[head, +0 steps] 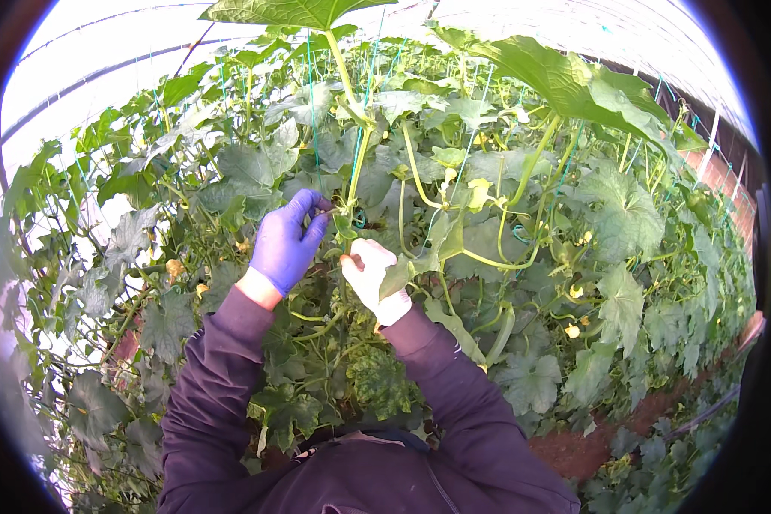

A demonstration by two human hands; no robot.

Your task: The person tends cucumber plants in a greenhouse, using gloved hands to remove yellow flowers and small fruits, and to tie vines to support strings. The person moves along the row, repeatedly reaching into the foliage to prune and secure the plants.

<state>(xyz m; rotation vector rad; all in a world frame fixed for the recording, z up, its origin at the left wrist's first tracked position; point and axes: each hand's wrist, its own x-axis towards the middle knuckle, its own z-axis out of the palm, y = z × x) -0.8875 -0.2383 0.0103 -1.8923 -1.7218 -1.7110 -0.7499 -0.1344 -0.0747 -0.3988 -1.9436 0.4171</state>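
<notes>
My left hand (289, 244), in a purple-blue glove, is beside the upright stem (358, 168) of a cucumber-like vine. Its thumb and forefinger pinch a thin shoot (335, 211) at a stem node. Just below and to the right, my right hand (371, 273) wears a whitish glove. The fingers are curled close to the stem, and whatever lies inside them is hidden. A teal clip (359, 218) sits by the node, near a teal support string (313, 109). A leaf partly covers the right wrist.
Large leaves (540, 70) overhang at the upper right. A long green fruit (502, 335) hangs right of my right forearm, near yellow flowers (572, 331). Curved vine stems (501, 263) loop to the right. Reddish soil (572, 453) shows low right, and greenhouse hoops (103, 74) arch behind.
</notes>
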